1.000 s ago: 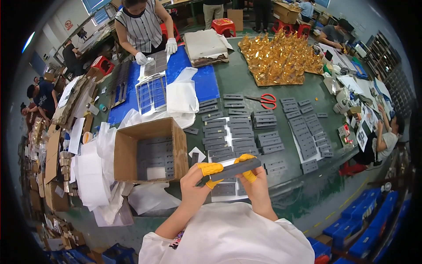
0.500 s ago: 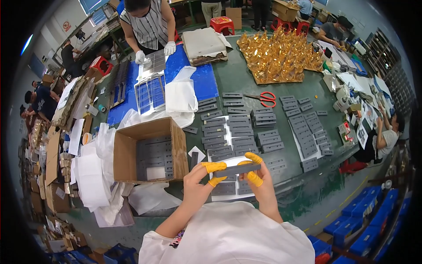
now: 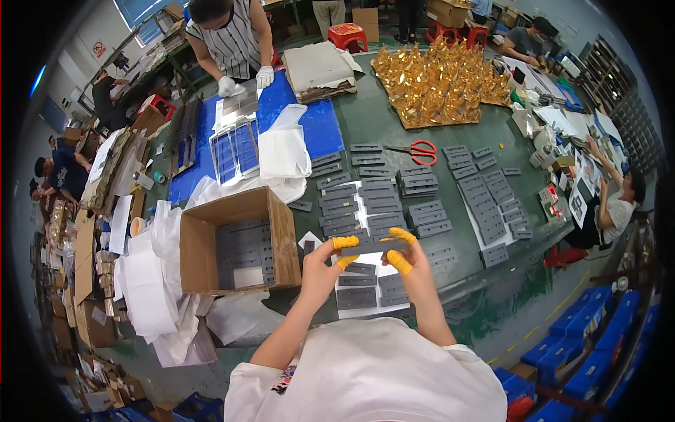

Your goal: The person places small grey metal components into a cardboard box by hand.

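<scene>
A dark grey rectangular bar (image 3: 375,247) is held level above the table between both my hands. My left hand (image 3: 325,264) pinches its left end, with yellow finger cots on the thumb and fingertip. At the bar's right end my right hand (image 3: 409,257) grips it the same way, also in yellow cots. Below lie rows of similar grey slotted blocks (image 3: 357,299) on white paper. To the left of my hands stands an open cardboard box (image 3: 285,235) with more grey blocks inside.
Red-handled scissors (image 3: 422,152) lie beyond the blocks. Gold-coloured pieces (image 3: 443,88) crowd a board at the far side. Across the table a person in white gloves (image 3: 264,77) handles a flat panel on a blue sheet (image 3: 327,130). White wrapping (image 3: 144,281) is heaped beside the box.
Both hands have lifted the bar slightly away from me. Its tilt and the turn of its face have shifted a little. The gloved person's left-side hand has moved slightly.
</scene>
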`<control>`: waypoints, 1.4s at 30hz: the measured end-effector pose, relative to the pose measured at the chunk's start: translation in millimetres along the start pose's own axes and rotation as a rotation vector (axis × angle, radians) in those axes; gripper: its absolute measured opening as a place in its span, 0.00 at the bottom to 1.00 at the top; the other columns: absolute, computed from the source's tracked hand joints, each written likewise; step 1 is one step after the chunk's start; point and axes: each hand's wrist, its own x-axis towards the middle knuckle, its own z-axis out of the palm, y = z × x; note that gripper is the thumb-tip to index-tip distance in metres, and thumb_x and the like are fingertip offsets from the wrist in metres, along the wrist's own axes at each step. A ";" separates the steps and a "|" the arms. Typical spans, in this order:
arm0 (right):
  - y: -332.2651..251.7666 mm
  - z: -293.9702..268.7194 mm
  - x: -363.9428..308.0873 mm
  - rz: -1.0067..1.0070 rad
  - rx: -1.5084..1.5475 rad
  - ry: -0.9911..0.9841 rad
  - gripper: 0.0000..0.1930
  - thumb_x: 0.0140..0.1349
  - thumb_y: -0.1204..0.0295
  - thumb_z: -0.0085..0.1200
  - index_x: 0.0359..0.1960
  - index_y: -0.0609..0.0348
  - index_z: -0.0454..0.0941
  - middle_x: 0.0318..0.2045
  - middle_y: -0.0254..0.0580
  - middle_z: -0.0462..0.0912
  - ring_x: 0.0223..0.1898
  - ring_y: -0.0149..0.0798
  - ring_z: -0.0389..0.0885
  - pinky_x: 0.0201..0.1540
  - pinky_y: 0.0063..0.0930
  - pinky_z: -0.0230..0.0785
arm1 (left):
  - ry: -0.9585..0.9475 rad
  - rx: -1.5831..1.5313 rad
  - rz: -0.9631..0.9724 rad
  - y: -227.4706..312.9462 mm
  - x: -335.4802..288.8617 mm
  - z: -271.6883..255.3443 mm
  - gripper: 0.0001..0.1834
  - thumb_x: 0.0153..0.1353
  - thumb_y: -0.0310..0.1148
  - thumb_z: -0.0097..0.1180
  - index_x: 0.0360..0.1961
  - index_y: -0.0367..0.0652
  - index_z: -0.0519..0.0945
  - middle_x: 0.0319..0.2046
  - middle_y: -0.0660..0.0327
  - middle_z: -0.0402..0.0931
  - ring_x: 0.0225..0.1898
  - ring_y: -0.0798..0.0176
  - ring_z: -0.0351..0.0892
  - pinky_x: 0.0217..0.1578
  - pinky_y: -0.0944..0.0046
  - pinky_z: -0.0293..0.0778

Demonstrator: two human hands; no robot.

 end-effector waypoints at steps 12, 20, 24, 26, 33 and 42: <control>-2.4 -10.7 11.3 0.009 0.019 0.036 0.22 0.57 0.77 0.50 0.54 0.60 0.61 0.41 0.39 0.73 0.38 0.30 0.73 0.43 0.25 0.66 | -0.032 0.074 -0.018 8.4 11.4 11.8 0.15 0.48 0.22 0.58 0.40 0.41 0.78 0.35 0.63 0.79 0.35 0.70 0.77 0.39 0.72 0.68; -27.8 -41.0 -0.1 -0.033 -0.193 -0.020 0.20 0.54 0.80 0.52 0.50 0.60 0.67 0.45 0.38 0.73 0.44 0.30 0.72 0.47 0.21 0.66 | -0.134 -0.039 -0.062 13.3 16.7 27.3 0.15 0.48 0.22 0.58 0.40 0.40 0.78 0.36 0.59 0.79 0.38 0.68 0.77 0.40 0.70 0.69; -39.8 -57.0 -6.1 -0.009 -0.516 -0.117 0.19 0.51 0.74 0.58 0.47 0.60 0.72 0.42 0.36 0.74 0.44 0.32 0.73 0.45 0.22 0.66 | -0.232 0.186 0.055 22.9 12.7 33.0 0.15 0.46 0.19 0.56 0.38 0.39 0.78 0.34 0.57 0.78 0.37 0.61 0.77 0.39 0.68 0.70; -58.0 -58.1 -9.6 0.018 -0.897 -0.276 0.23 0.47 0.69 0.62 0.47 0.57 0.73 0.39 0.39 0.76 0.40 0.35 0.74 0.43 0.24 0.66 | -0.279 0.442 0.306 19.2 7.3 32.3 0.16 0.42 0.17 0.56 0.36 0.42 0.79 0.33 0.58 0.77 0.36 0.62 0.77 0.37 0.69 0.70; -61.3 -119.5 -12.8 -0.270 -1.287 -0.279 0.21 0.39 0.66 0.63 0.40 0.47 0.77 0.37 0.35 0.75 0.43 0.41 0.70 0.49 0.33 0.59 | -0.302 0.475 0.601 2.9 -3.2 48.5 0.17 0.42 0.17 0.59 0.38 0.38 0.77 0.34 0.52 0.75 0.39 0.51 0.74 0.39 0.62 0.71; -38.7 -320.7 -28.0 -0.077 -1.773 0.570 0.19 0.35 0.81 0.58 0.34 0.49 0.80 0.39 0.37 0.73 0.41 0.42 0.68 0.43 0.30 0.67 | -0.147 0.582 0.248 -5.5 -17.7 -18.9 0.14 0.46 0.18 0.55 0.37 0.37 0.76 0.37 0.53 0.75 0.43 0.53 0.73 0.43 0.62 0.68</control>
